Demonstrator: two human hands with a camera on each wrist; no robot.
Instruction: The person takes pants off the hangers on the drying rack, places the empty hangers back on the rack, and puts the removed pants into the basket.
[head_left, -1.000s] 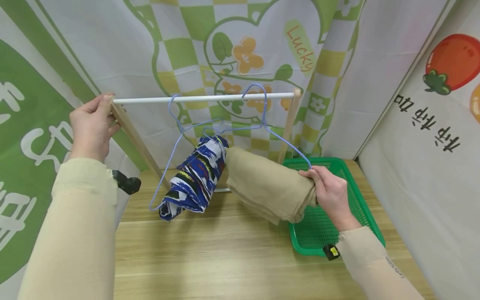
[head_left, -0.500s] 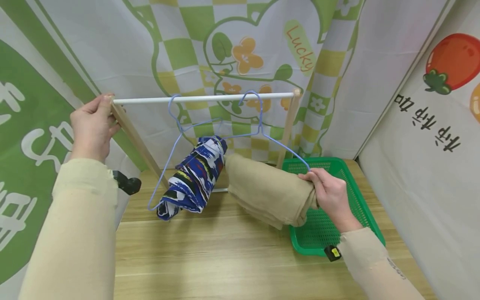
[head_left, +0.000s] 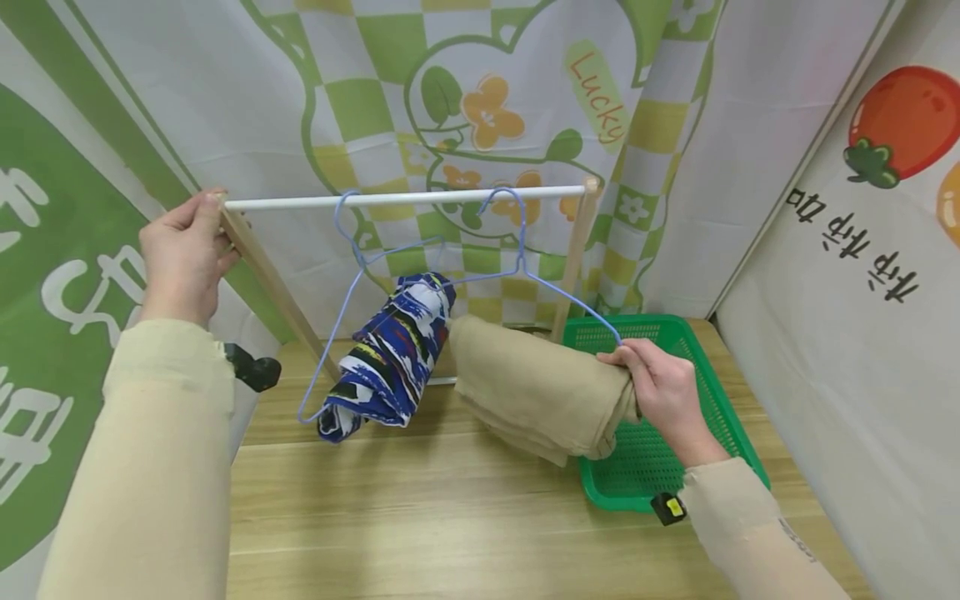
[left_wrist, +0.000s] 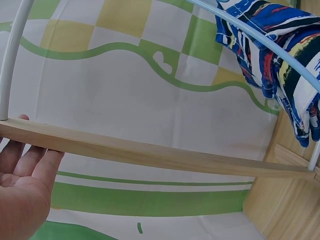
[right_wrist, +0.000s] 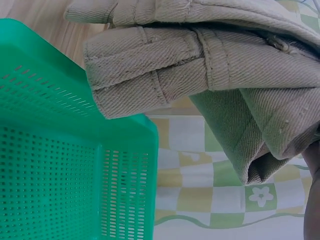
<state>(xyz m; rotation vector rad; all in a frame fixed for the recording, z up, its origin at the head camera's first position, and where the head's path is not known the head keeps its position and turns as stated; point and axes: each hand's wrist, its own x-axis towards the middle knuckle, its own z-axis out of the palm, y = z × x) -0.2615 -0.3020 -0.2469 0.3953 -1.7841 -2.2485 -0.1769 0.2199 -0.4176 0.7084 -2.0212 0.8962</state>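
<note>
My left hand (head_left: 183, 250) holds the top left corner of a small clothes rack, thumb above and fingers around its wooden post (head_left: 270, 287). In the left wrist view the fingers (left_wrist: 42, 167) lie under that post. At the right, my right hand (head_left: 663, 396) pinches the lower right end of a blue hanger (head_left: 573, 298). Folded khaki trousers (head_left: 540, 383) drape over this hanger, and its hook curves over the white rod (head_left: 420, 198). A second blue hanger (head_left: 341, 321) hangs further left with a folded blue patterned garment (head_left: 397, 350).
A green plastic basket (head_left: 731, 425) stands on the wood-grain table (head_left: 420, 517) under my right hand. Behind the rack hangs a checked curtain (head_left: 367, 108). Printed cloth walls (head_left: 840, 350) close in both sides.
The right hanger's hook has come down onto the rod and shifted slightly left. The khaki trousers have dropped a little with it. My left hand stays on the rack corner.
</note>
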